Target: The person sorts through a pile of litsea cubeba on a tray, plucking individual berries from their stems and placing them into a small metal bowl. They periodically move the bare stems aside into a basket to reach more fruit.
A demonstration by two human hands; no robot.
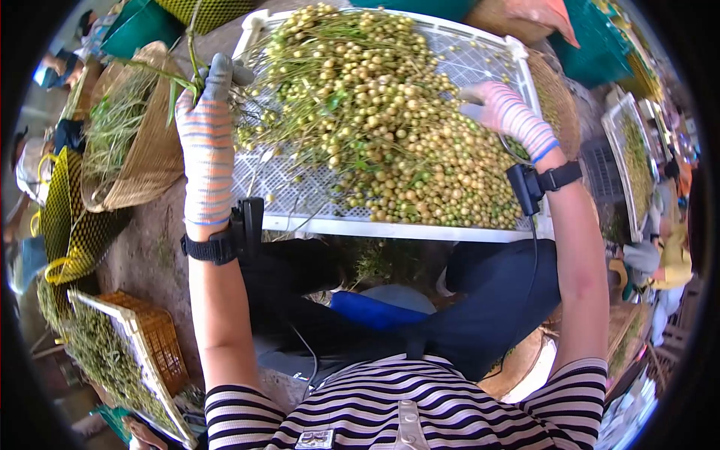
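Note:
A white mesh tray (315, 220) in front of me bears a heap of small round yellow-green fruits (420, 169), many of them on thin green stems. My left hand (206, 124), in a striped glove with grey fingertips, is closed around a green twig (193, 56) at the tray's left edge. The twig's forked end sticks up above the fingers. Over the right part of the tray is my right hand (506, 112), gloved the same way. Its slightly blurred fingers point left, somewhat apart, beside the heap, and I see nothing held in them.
A wicker basket (142, 161) with stripped stems leans at the left, beside a black-and-yellow woven bag (71, 217). Another fruit-laden tray (131, 337) rests by an orange crate (154, 330) at lower left. Teal tubs (596, 52) stand behind; people sit along both sides.

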